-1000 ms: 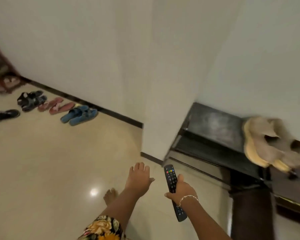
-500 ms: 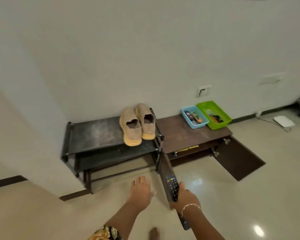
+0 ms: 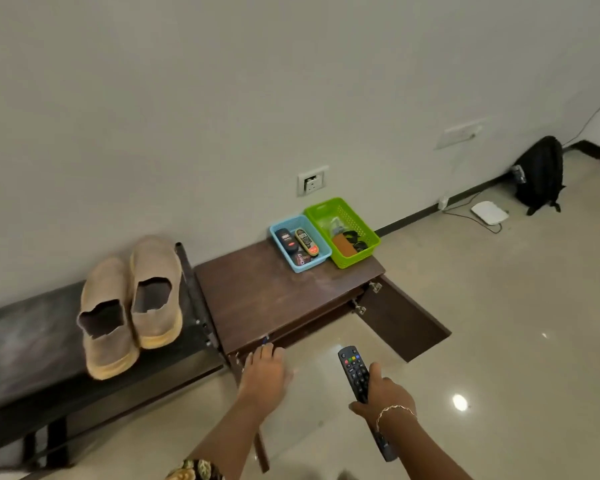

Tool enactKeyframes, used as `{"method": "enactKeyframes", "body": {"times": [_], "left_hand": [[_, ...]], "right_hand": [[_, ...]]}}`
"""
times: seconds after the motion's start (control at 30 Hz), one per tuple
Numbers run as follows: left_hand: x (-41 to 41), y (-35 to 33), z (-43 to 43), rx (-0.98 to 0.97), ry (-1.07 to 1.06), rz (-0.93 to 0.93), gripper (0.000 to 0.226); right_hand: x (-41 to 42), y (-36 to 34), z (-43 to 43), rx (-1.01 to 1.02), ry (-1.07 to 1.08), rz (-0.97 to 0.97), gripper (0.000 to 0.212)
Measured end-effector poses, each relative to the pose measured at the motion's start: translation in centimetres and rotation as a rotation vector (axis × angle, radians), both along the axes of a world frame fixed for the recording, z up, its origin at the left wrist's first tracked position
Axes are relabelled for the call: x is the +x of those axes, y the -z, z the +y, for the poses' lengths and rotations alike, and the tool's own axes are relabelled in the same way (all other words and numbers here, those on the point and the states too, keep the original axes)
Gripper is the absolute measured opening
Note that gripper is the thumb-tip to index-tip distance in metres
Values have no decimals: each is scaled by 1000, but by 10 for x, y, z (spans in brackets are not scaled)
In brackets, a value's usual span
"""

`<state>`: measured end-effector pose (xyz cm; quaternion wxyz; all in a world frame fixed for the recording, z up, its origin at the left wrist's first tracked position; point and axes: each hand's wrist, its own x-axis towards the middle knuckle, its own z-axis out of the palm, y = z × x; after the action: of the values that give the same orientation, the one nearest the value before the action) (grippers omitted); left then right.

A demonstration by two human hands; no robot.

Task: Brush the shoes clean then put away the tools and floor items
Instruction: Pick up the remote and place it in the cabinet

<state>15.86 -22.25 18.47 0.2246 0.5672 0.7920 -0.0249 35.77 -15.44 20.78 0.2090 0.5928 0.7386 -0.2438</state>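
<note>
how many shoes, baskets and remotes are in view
tan shoes: 2
baskets, a blue basket and a green basket: 2
remote: 1
total: 5

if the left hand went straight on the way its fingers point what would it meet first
Probably the front edge of the brown cabinet, right ahead of the left hand. Depth is unclear, so the hand might pass just above it.

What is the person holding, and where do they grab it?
The right hand grips a black remote around its middle. The left hand holds nothing.
</note>
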Motion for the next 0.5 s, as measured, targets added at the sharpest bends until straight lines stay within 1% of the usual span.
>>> {"method": "enactKeyframes", "body": {"times": [0.13, 0.27, 0.4, 0.5], "left_hand": [[28, 1, 56, 9, -70, 13, 51], [67, 11, 97, -43, -171, -4, 51], [97, 22, 132, -81, -202, -40, 51], [113, 46, 151, -98, -262, -104, 50]], "right_hand": [[17, 7, 77, -3, -94, 15, 58], [40, 21, 146, -27, -215, 10, 55], [58, 41, 190, -27, -304, -18, 55], [60, 60, 215, -61, -356, -53, 57]]}}
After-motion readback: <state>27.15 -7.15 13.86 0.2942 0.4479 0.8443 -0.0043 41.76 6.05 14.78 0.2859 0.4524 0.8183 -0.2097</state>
